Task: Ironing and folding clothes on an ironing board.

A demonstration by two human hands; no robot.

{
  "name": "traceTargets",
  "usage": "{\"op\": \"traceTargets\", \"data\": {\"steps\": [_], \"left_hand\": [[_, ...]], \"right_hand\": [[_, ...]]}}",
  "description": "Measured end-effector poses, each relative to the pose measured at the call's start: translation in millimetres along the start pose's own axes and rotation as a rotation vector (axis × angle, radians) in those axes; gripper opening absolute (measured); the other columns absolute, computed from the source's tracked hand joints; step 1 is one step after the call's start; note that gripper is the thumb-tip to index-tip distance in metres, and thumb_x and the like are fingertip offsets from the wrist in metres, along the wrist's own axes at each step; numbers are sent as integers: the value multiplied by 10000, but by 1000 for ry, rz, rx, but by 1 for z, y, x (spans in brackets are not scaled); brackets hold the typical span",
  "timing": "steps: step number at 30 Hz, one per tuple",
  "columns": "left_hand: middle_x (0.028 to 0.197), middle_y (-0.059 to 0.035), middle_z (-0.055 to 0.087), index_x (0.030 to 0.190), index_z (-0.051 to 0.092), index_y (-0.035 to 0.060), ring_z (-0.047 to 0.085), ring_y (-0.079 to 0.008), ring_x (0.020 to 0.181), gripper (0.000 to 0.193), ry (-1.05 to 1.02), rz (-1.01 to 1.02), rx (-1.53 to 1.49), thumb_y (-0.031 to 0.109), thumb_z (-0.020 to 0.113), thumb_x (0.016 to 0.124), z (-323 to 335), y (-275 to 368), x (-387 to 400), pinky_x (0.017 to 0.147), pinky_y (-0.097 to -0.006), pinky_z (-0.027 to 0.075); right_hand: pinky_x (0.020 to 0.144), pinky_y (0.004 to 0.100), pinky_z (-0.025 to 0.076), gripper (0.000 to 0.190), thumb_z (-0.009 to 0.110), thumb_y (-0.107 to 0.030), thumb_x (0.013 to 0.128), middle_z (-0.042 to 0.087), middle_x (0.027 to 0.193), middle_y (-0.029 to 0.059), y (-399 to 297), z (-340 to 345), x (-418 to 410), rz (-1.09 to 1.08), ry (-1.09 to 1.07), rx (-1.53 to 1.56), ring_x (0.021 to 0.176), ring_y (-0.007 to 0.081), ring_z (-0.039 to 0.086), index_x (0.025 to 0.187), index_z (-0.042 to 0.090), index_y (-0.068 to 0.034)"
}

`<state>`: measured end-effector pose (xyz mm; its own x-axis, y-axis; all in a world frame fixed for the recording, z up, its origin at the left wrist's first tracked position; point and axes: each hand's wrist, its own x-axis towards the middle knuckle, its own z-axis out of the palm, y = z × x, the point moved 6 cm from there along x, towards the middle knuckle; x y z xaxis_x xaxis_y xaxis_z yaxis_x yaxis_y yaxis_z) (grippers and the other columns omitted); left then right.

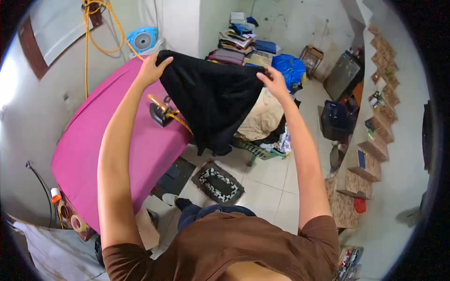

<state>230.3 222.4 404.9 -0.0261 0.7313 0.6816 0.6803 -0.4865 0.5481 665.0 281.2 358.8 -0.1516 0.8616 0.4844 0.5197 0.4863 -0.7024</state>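
A black cloth garment (214,95) hangs spread in the air between my two hands. My left hand (153,70) pinches its upper left corner, above the pink-covered table. My right hand (272,79) grips the upper right corner, in front of a heap of clothes. An electric iron (161,114) with a copper-coloured handle stands on the pink cloth cover (105,140), left of the garment's lower part, with a yellow cord running from it. The garment hides part of the table's far right side and what lies behind it.
Folded clothes (237,42) are stacked at the back, beside a blue plastic bag (288,68). Beige cloth (262,117) lies on a perforated green stand (255,150). A patterned mat (218,182) is on the tiled floor. Tape rolls (78,223) sit at the table's near left, stairs at right (358,184).
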Motion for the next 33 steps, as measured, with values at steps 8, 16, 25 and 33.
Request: {"op": "traceTargets", "data": {"steps": [8,16,25,33], "left_hand": [[940,-14,725,1080,714,5,629,-78,825,305,-199,-193,-102,226,753,873,24,12,21,750,-270,512],[880,-14,711,1004,723,-7,620,-72,793,244,-121,-183,-286,203,744,881,15,-7,7,722,-260,507],[823,5,671,1025,706,-23,582,-58,749,388,-101,-321,-171,355,685,939,-55,-17,-27,671,-234,472],[856,-1,685,982,711,-6,592,-61,749,428,-27,-412,-95,418,677,934,-232,-34,-13,681,-234,473]], "right_hand": [[681,273,467,311,787,-185,832,642,830,2,-5,-60,7,-130,71,194,770,77,562,1021,651,22],[729,289,487,315,781,-187,835,680,874,29,3,-39,0,-128,68,212,804,111,599,1046,664,15],[766,278,485,452,751,-282,873,683,932,90,-34,13,19,-172,-30,226,853,117,611,1136,605,56],[766,260,478,367,703,-253,922,679,982,21,-183,62,48,-257,-429,464,876,91,600,1170,638,9]]}}
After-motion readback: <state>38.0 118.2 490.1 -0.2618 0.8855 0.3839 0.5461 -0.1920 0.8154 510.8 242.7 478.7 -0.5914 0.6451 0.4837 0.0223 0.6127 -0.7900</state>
